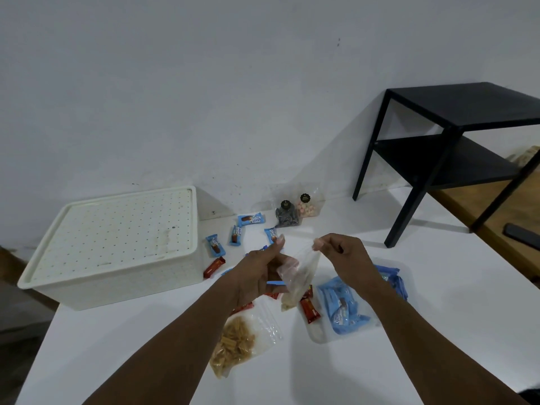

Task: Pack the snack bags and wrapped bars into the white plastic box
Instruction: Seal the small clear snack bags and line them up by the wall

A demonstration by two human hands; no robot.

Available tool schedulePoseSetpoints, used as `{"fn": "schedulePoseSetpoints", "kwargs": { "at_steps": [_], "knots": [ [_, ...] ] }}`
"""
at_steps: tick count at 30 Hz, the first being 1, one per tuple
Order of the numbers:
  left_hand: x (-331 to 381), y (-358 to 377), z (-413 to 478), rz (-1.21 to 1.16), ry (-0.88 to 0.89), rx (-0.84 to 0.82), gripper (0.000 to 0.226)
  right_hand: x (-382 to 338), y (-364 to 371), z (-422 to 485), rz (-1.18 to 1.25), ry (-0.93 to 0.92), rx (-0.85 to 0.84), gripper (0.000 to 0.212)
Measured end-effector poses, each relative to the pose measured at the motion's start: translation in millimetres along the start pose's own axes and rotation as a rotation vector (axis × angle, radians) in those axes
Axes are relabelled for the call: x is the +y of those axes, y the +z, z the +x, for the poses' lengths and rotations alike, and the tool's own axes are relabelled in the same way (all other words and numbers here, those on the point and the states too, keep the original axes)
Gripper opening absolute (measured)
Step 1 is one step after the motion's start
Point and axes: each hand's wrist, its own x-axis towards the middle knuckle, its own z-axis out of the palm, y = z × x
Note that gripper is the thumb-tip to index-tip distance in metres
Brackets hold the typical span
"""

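Observation:
The white plastic box (117, 249) stands at the left of the table with its dotted lid on. Both hands hold a clear snack bag (298, 282) above the table's middle: my left hand (263, 267) grips its left side, my right hand (342, 255) pinches its top edge. A bag of tan pasta-like snacks (236, 343) lies under my left forearm. Several blue wrapped bars (249, 220) are scattered beside the box. Red wrapped bars (309, 308) lie near the bags. A clear bag full of blue bars (347, 308) sits under my right wrist.
Two small clear bags with dark round labels (287, 217) stand against the wall. A black two-shelf side table (455, 135) stands at the back right. A dark phone-like object (523, 232) lies on a wooden surface at the far right.

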Motion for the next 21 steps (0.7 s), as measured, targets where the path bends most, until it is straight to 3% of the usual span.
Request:
{"fn": "schedulePoseSetpoints", "kwargs": {
  "at_steps": [4, 7, 14, 21],
  "knots": [
    [-5, 2, -3, 0.137, 0.026, -0.091, 0.039, -8, -1, -1, 0.021, 0.005, -0.112, 0.017],
    [-8, 10, -3, 0.170, 0.069, -0.053, 0.023, -8, 0, -6, 0.088, 0.048, -0.109, 0.017],
    [-13, 31, 2, 0.305, 0.209, 0.032, 0.020, 0, 4, -15, 0.313, 0.181, -0.068, 0.014],
    [-12, 40, -1, 0.473, 0.304, 0.033, 0.011, 5, 5, -13, 0.366, 0.205, -0.079, 0.027]
  ]
}}
